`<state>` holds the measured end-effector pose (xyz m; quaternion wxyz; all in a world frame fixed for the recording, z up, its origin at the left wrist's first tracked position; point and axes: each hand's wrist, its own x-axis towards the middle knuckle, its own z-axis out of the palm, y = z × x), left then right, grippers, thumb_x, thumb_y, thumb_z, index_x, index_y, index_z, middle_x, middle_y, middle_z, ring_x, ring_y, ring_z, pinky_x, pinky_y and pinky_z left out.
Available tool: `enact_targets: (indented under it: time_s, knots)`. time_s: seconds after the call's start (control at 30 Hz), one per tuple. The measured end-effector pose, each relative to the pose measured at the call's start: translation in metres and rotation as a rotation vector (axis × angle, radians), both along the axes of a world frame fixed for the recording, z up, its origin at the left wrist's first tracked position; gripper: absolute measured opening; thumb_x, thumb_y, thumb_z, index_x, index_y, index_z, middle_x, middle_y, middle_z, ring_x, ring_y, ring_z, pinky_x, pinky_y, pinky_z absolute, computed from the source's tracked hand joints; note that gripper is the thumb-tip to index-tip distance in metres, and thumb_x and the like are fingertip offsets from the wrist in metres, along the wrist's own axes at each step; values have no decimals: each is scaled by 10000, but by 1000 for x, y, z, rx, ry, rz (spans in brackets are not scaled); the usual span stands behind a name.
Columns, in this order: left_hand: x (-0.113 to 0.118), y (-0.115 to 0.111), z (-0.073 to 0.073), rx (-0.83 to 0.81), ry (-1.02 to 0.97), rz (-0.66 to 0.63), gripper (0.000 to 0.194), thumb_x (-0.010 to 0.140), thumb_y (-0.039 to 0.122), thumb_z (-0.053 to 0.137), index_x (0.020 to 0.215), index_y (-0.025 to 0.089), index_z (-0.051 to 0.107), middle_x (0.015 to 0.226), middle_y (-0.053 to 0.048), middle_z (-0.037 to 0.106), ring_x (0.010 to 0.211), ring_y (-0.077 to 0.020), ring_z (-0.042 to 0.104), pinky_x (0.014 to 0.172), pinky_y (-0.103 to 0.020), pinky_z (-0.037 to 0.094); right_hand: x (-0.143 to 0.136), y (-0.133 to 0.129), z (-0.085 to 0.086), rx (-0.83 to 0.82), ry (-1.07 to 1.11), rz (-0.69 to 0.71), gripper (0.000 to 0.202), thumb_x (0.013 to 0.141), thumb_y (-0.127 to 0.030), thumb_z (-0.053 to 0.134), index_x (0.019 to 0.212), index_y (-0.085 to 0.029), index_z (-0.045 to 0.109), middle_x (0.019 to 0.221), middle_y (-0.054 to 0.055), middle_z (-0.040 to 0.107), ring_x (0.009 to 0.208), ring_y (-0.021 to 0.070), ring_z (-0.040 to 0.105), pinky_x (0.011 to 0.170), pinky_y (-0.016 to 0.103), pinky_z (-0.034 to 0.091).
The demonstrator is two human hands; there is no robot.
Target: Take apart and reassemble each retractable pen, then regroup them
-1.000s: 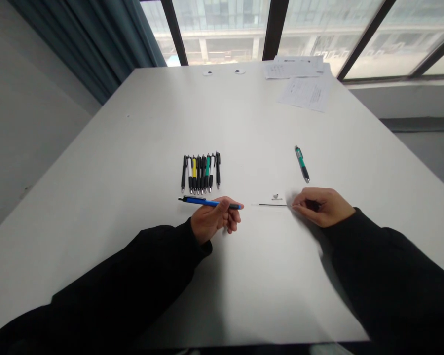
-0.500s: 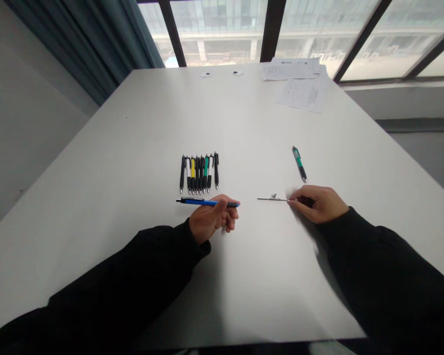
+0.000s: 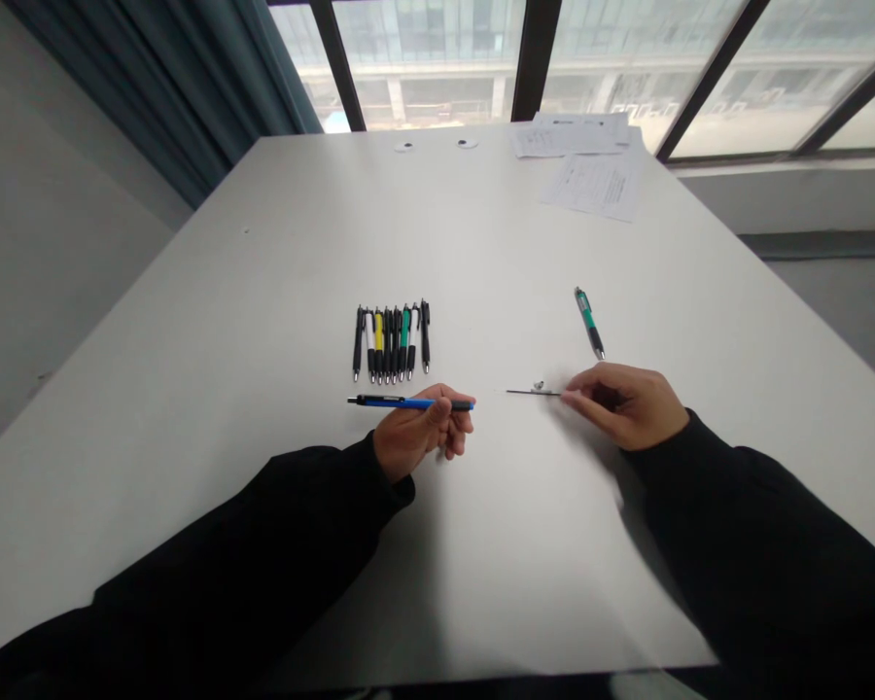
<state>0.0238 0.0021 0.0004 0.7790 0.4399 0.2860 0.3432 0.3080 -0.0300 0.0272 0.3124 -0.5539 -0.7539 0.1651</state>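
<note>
White table (image 3: 262, 340) lies before you, with papers (image 3: 598, 185) towards one o'clock. Your hands are well apart: the right hand (image 3: 646, 403), towards four o'clock, pinches one end of a thin rod; the left hand (image 3: 401, 442), near six, is closed around the blue pen (image 3: 408, 402). A row of pens (image 3: 378, 335) sits at nine, the green pen (image 3: 587, 316) near three. From your right fingertips the rod (image 3: 514, 392), probably a refill, points to nine o'clock, with tiny parts (image 3: 539, 386) beside it at its twelve. Sweep the rod sideways and those parts could scatter. A grip at only one end could let it swivel, and squeezing too hard could bend it. Loosen your left fingers and the blue pen could roll out.
</note>
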Motion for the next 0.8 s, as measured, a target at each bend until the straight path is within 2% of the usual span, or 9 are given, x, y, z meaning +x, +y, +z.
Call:
enact_targets:
  time_s: [0.07, 0.13, 0.2, 0.37, 0.5, 0.63, 0.7, 0.8]
  knots:
    - [1, 0, 1, 51, 8, -31, 475, 790, 552, 660, 927, 108, 566, 741, -38, 619, 517, -106, 596, 417, -188, 404, -20, -10, 4, -63, 165, 61, 183, 816, -349, 683, 847, -170, 665, 646, 17, 629, 501, 106, 529, 473, 235, 448]
    - [3, -2, 3, 96, 20, -65, 458, 801, 543, 652, 918, 111, 555, 741, -39, 623, 526, -110, 610, 410, -178, 388, -41, -19, 6, -132, 330, 178, 294, 810, -341, 705, 1036, -170, 629, 806, 50, 678, 548, 107, 574, 487, 227, 490]
    - [6, -5, 4, 109, 21, -110, 448, 812, 534, 643, 931, 114, 547, 753, -42, 628, 546, -122, 632, 410, -176, 385, -58, -27, 6, -171, 390, 247, 342, 823, -318, 698, 1121, -186, 595, 905, 64, 685, 612, 110, 607, 540, 232, 524]
    - [14, -15, 1, 108, 2, -205, 422, 821, 518, 640, 914, 126, 515, 709, -34, 635, 531, -107, 607, 422, -175, 382, -74, -32, 5, -159, 362, 213, 189, 862, -273, 652, 1024, -178, 629, 739, 28, 673, 612, 116, 601, 572, 238, 510]
    - [14, -13, -1, 127, 56, -184, 458, 785, 512, 683, 976, 136, 505, 729, -30, 626, 552, -104, 583, 463, -194, 431, -61, -25, 7, -149, 301, 242, 115, 882, -277, 611, 880, -169, 647, 679, 24, 649, 575, 114, 581, 547, 239, 487]
    - [5, -8, 1, 200, 201, 3, 370, 802, 389, 701, 1016, 140, 531, 758, -30, 626, 644, -121, 592, 613, -253, 488, -27, -16, 5, -152, 209, 216, 115, 878, -270, 600, 840, -170, 640, 657, 24, 662, 538, 116, 595, 541, 236, 500]
    - [3, -7, 3, 348, 344, 39, 280, 831, 340, 668, 1009, 138, 592, 805, -48, 637, 693, -132, 586, 662, -272, 481, -8, -12, 3, -155, 128, 166, 124, 866, -289, 608, 862, -174, 655, 650, 23, 669, 518, 123, 598, 516, 237, 496]
    - [8, -4, 7, 766, 550, 11, 200, 870, 287, 617, 1012, 159, 676, 887, -77, 656, 771, -158, 580, 735, -301, 471, 14, -8, -1, -119, -56, 185, 134, 856, -298, 609, 882, -186, 678, 707, 36, 691, 572, 143, 622, 550, 257, 506]
